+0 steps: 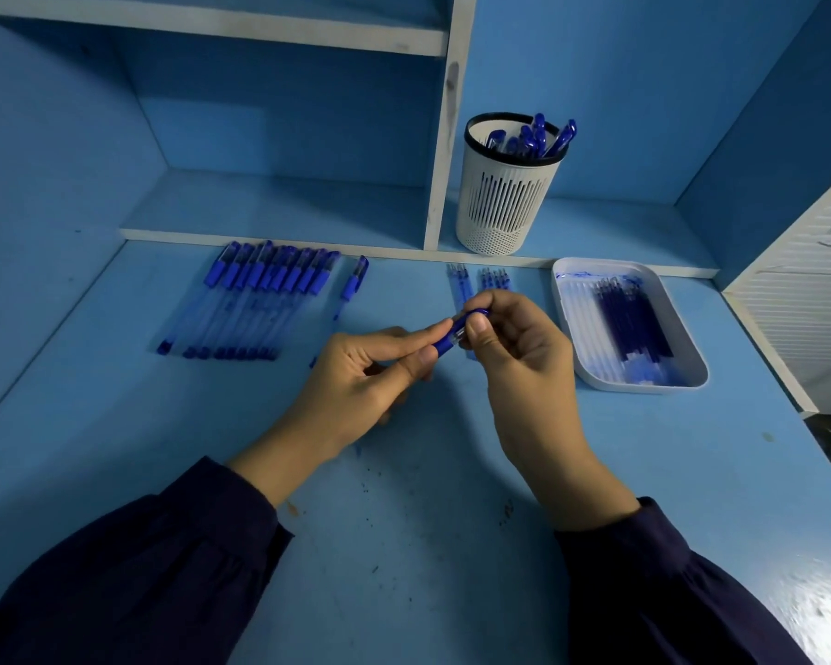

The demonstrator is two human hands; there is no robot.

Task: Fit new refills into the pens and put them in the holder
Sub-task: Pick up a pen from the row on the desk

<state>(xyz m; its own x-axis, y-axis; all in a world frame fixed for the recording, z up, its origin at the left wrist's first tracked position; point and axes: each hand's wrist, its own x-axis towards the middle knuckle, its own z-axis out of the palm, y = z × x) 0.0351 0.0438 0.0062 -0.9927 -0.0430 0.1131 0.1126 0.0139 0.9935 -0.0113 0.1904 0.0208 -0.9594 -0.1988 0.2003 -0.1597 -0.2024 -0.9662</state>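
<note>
My left hand (370, 376) pinches the pen (452, 339) from eight o'clock, my right hand (519, 350) from four; an uneven twist could pop it loose.

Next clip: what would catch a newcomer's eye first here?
Mid-desk, the left hand and right hand pinch one blue pen between them. Behind stands a white pen holder with blue pens in it; a row of capped pens lies at the left, a white tray of dark refills at the right.
</note>
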